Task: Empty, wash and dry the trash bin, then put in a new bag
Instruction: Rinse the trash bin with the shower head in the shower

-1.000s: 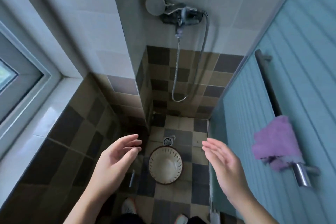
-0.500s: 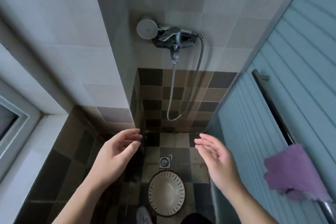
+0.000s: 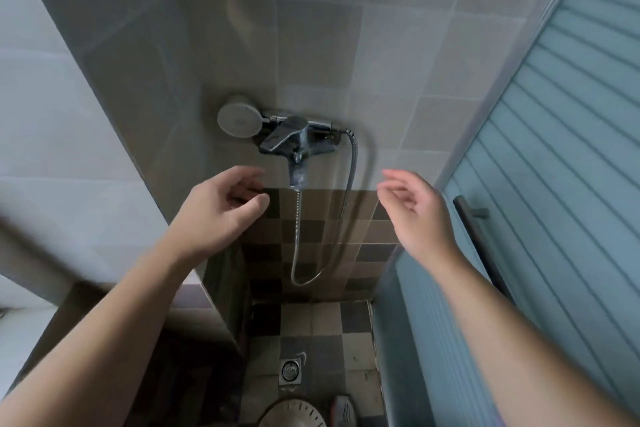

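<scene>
Tiled shower stall, grey wall tiles up top, checkered brown/dark tiles on the lower wall and floor. Going left to right.

Far left: pale wall and one window ledge at the left edge, blurred.

One left hand, raised in front of the back wall, fingers loosely curled, thumb near the fingertips, holding nothing. It sits just below and left of the faucet, not touching it.

One shower head, round, parked on the mixer, face toward camera. One chrome mixer faucet on the back wall, one lever on top, one spout pointing down. One metal hose running from the right end of the mixer, looping down over the checkered tiles and back up to the spout area.

One square floor drain near the middle of the floor. One trash bin, round rim with slots, cut off by the bottom edge, standing on the floor just below the drain. One shoe tip just right of the bin.

One right hand, raised, fingers relaxed and a little spread, palm facing left, holding nothing. Apart from the hose, right of the faucet.

Right side: one frosted ribbed glass door, one dark vertical bar handle on it.
</scene>
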